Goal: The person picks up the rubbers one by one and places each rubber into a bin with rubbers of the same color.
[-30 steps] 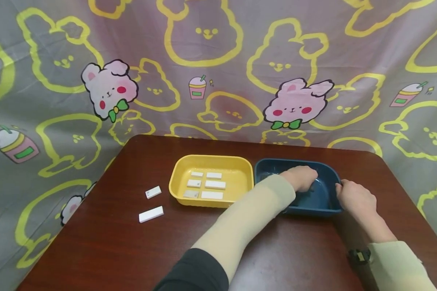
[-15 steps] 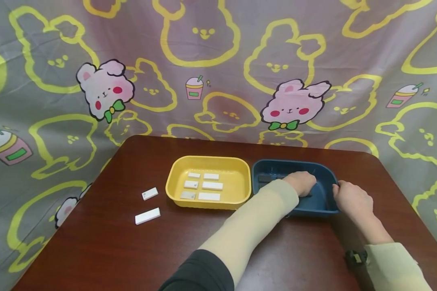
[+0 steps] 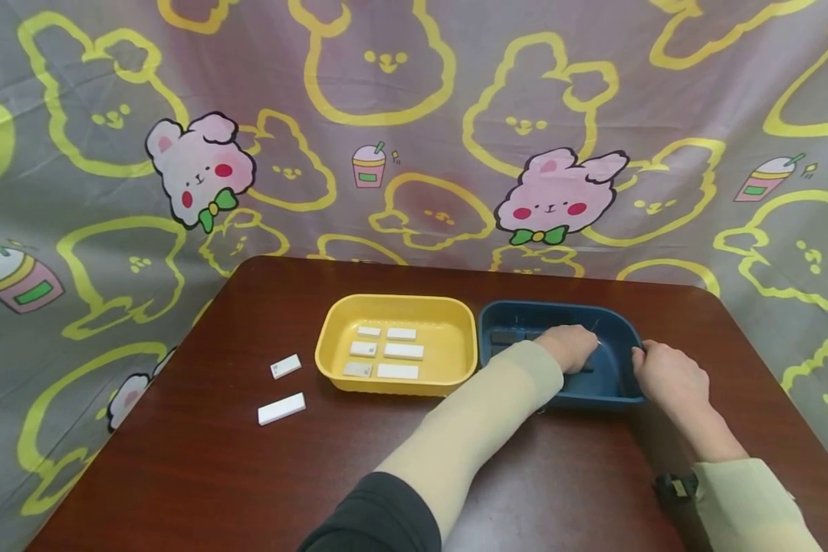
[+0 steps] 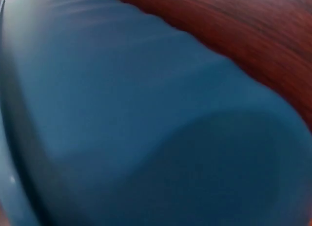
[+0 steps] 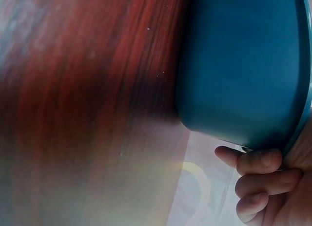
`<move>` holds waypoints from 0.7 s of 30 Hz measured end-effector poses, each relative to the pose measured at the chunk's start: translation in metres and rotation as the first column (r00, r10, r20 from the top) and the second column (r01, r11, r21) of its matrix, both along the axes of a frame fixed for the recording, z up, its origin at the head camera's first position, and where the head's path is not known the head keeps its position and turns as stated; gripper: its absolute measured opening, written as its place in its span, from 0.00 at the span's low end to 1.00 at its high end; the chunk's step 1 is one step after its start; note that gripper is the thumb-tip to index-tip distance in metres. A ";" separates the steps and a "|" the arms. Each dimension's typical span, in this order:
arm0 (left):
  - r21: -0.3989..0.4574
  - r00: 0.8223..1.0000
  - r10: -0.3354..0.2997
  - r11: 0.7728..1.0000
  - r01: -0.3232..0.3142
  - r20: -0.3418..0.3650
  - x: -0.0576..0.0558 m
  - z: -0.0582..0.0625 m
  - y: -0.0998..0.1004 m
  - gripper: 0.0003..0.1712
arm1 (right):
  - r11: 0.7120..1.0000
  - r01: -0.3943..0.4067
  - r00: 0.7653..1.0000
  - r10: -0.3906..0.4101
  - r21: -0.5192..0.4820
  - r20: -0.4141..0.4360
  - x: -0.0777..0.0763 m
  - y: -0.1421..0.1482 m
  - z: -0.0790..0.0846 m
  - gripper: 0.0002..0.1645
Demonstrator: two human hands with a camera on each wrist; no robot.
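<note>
My left hand (image 3: 571,349) reaches down into the blue tray (image 3: 624,353), knuckles up. It pinches a small dark block (image 3: 585,370), whose end shows just beneath the hand; the fingertips are hidden. Another dark block (image 3: 502,337) lies at the tray's left end, partly covered by the arm. At the right end, my right hand (image 3: 672,376) grips the tray's rim, and the right wrist view shows its curled fingers (image 5: 256,184) against the tray wall. Blue tray wall (image 4: 122,89) fills most of the left wrist view, with no fingers in sight.
Left of the blue tray, close beside it, stands a yellow tray (image 3: 455,356) holding several white blocks (image 3: 403,352) in two columns. A short white block (image 3: 286,366) and a longer one (image 3: 281,409) lie on the brown table (image 3: 200,460). A patterned curtain (image 3: 435,84) hangs behind.
The left hand has lowered slightly inside the blue tray, with the dark block now low under it. The right hand keeps its hold on the rim. The head view has shifted a little.
</note>
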State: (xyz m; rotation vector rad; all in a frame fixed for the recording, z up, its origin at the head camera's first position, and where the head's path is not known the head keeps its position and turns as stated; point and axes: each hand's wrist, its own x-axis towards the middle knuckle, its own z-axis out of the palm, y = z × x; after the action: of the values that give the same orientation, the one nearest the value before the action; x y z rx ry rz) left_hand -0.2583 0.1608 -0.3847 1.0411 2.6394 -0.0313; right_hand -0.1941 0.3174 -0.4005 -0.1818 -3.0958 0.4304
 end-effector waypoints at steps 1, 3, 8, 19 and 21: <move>0.002 1.000 -0.001 1.000 0.001 0.002 0.000 0.000 0.000 0.15 | 1.000 0.001 1.000 -0.001 0.001 -0.001 0.000 0.000 0.000 0.25; 0.010 1.000 0.001 1.000 -0.001 0.004 0.001 0.001 -0.001 0.15 | 1.000 0.003 1.000 -0.003 -0.001 0.001 0.000 0.000 0.000 0.25; 0.031 1.000 0.023 0.999 -0.023 0.014 0.001 0.002 -0.004 0.13 | 1.000 0.011 1.000 -0.011 -0.001 0.011 -0.001 -0.002 0.001 0.25; 0.019 1.000 -0.029 0.999 0.029 0.001 0.001 0.011 -0.006 0.14 | 1.000 0.012 1.000 -0.012 -0.001 0.006 0.000 -0.003 0.001 0.24; 0.008 0.998 -0.069 0.998 0.069 -0.014 -0.001 0.016 -0.007 0.14 | 1.000 0.015 1.000 -0.015 -0.003 0.005 0.000 -0.001 0.001 0.24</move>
State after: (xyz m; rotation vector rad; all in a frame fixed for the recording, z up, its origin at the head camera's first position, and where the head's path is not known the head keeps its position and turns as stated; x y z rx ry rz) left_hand -0.2589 0.1540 -0.3685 1.1381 2.6173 -0.0430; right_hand -0.1938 0.3162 -0.3994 -0.2071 -3.0971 0.4347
